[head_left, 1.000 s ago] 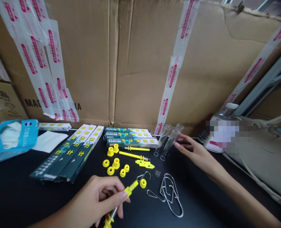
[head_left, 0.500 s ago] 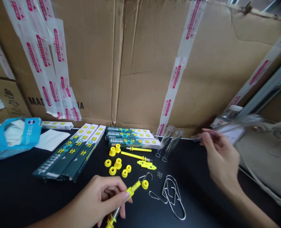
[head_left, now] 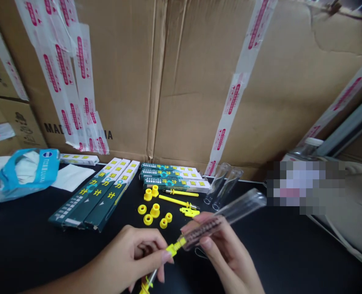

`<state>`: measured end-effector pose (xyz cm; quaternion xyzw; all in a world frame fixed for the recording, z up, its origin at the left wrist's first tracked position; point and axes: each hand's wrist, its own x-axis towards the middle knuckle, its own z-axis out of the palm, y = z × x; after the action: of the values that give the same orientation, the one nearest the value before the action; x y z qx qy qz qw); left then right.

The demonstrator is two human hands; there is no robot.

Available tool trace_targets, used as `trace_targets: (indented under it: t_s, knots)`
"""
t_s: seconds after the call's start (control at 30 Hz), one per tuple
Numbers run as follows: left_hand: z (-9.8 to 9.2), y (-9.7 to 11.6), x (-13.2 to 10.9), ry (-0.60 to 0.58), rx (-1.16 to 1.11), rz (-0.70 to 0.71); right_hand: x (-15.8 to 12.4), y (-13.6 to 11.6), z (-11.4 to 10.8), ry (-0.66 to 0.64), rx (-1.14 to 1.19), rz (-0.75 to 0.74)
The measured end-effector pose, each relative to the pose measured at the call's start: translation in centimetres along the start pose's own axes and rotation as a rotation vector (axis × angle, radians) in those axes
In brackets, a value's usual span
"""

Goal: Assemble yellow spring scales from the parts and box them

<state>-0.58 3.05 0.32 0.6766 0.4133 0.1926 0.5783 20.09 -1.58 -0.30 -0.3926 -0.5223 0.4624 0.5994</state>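
Low in the middle, my left hand (head_left: 138, 253) is closed on a yellow plastic rod piece (head_left: 172, 250) with a metal shaft (head_left: 152, 275) below it. My right hand (head_left: 226, 253) wraps round a clear plastic tube (head_left: 243, 208), tilted up to the right. Dark evenly spaced marks show along the tube's lower part; whether they are coils or a scale, I cannot tell. The tube's lower end meets the ridged tip of the yellow piece; how far one is inside the other is unclear. A bent wire hook (head_left: 200, 253) is mostly hidden behind my right hand.
Beyond my hands lie yellow bushings (head_left: 154, 210), thin yellow rods (head_left: 176, 201), flat yellow plates (head_left: 189, 212) and two clear tubes (head_left: 220, 183). Green-and-white boxes (head_left: 98, 196) and a blue tissue pack (head_left: 43, 171) lie left. A large cardboard box (head_left: 193, 102) stands behind.
My right hand has come from the far right to the middle, bringing the clear tube to the yellow piece's tip. It now covers most of the metal hooks. My left hand keeps its grip.
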Motion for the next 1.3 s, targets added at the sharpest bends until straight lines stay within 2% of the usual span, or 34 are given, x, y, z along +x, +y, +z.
trace_targets:
  t_s: [0.17, 0.4, 0.53, 0.63, 0.8, 0.93, 1.1, 1.3]
  knots:
    - [0.0, 0.1, 0.1, -0.012, -0.006, 0.007, 0.5, 0.2, 0.2, -0.149, 0.215, 0.19]
    - [0.4, -0.4, 0.7, 0.12, -0.196, -0.074, 0.3, 0.7, 0.7, -0.218, 0.373, 0.301]
    - [0.3, -0.2, 0.8, 0.123, -0.228, -0.104, 0.6, 0.9, 0.8, -0.233, 0.427, 0.333]
    - [0.2, 0.0, 0.9, 0.11, -0.235, -0.103, 0.7, 0.7, 0.9, -0.241, 0.409, 0.306]
    - [0.2, -0.5, 0.7, 0.078, -0.182, -0.039, 0.7, 0.0, 1.0, -0.18, 0.335, 0.283]
    - [-0.1, -0.8, 0.6, 0.002, -0.147, -0.009, 1.1, -0.9, 0.3, -0.12, 0.323, 0.236]
    - [-0.3, 0.0, 0.1, -0.02, -0.061, 0.027, 1.7, -1.6, -1.0, -0.045, 0.223, 0.046]
    - [-0.5, 1.0, -0.9, -0.051, 0.277, 0.009, 2.0, -2.6, -2.1, 0.069, 0.144, -0.17]
